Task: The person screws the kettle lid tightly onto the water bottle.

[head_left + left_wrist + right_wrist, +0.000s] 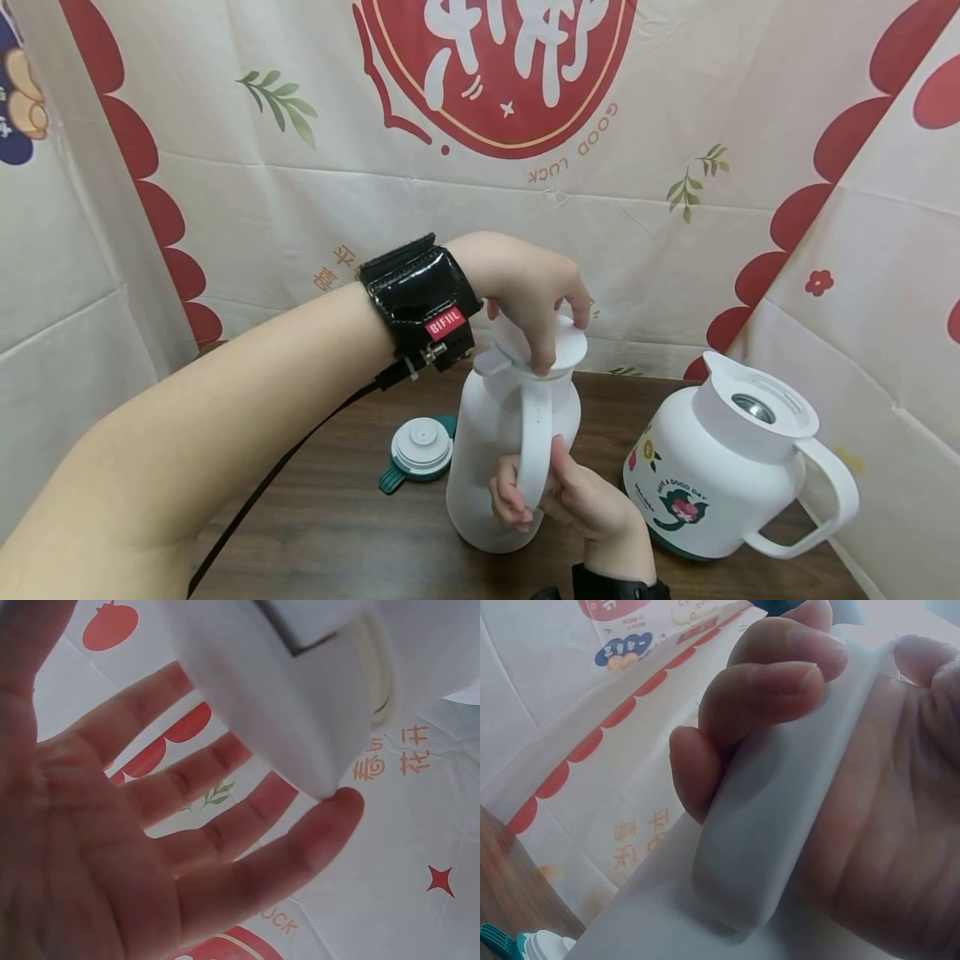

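Note:
A tall white thermos jug (476, 467) stands on the table. From above, my left hand (525, 279) grips its white lid (573, 348), thumb and fingers spread around the rim. In the left wrist view several fingertips touch the edge of the lid (247, 705), and the palm stays off it. My right hand (600, 504) holds the jug's handle (536, 425) low down. The right wrist view shows fingers (772, 690) curled round that handle (780, 802).
To the right stands a second, rounder white jug (720, 492) with a printed flower design and an uncovered mouth. A white and green stopper (422, 446) lies left of the tall jug on the wooden table (337, 533). Printed cloth (525, 200) hangs behind and at both sides.

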{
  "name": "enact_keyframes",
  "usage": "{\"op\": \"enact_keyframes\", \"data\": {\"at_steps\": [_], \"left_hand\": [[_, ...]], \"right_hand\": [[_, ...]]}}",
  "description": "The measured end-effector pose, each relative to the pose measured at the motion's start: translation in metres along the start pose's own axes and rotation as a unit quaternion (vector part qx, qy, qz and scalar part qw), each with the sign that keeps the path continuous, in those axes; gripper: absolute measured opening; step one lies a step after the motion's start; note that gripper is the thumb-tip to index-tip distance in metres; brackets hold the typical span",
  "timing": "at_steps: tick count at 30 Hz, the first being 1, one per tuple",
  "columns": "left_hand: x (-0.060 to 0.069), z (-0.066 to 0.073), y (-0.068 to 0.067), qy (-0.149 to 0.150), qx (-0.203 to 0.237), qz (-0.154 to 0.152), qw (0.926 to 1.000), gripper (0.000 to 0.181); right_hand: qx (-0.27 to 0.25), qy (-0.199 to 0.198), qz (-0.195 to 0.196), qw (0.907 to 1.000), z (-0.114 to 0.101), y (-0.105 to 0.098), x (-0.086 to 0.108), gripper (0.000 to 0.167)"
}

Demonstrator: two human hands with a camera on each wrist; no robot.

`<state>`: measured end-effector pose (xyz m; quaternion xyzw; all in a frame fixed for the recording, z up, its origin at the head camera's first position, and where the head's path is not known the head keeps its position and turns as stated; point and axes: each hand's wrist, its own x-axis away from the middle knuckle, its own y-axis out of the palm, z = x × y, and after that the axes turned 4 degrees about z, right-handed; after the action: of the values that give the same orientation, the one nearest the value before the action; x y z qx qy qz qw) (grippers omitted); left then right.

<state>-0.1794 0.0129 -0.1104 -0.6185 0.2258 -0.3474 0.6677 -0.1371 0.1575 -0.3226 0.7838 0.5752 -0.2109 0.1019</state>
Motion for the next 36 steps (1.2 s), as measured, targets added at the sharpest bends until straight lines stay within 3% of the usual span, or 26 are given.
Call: {"op": "enact_keyframes", "data": {"at_steps": [16, 25, 36], "left_hand": [[-0.001, -0.006, -0.001, 0.042, 0.019, -0.023, 0.9987, 0.05], [-0.002, -0.009, 0.0, 0.043, 0.015, -0.03, 0.9985, 0.051], [-0.001, -0.013, 0.0, 0.078, 0.037, -0.033, 0.9957, 0.051]], "right_hand": [[0.004, 0.002, 0.0, 1.0, -0.001, 0.0, 0.0, 0.07], [0.005, 0.005, 0.003, 1.0, 0.0, 0.0, 0.001, 0.07], [0.0, 0.005, 0.006, 1.0, 0.0, 0.0, 0.001, 0.07]]}}
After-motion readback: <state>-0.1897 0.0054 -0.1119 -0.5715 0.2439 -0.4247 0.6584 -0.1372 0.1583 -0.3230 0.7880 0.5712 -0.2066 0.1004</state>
